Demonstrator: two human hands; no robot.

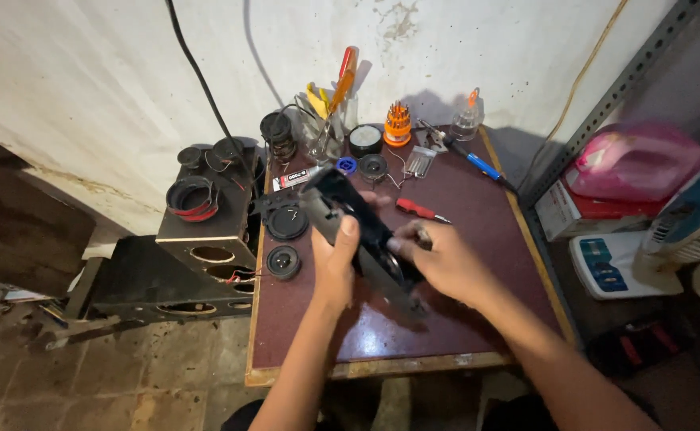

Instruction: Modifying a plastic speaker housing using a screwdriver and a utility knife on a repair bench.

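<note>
Behind the dark red counter (478, 263) stands a stained white wall (87, 80). Above the counter, both hands hold a long black panel (350, 219): left hand (336, 267) clenched on its edge, right hand (438, 259) grasping its lower part. A red screwdriver (418, 210) lies near.

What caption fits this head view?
Both hands, left hand and right hand, hold a black device panel over a maroon workbench crowded with tools.
</note>
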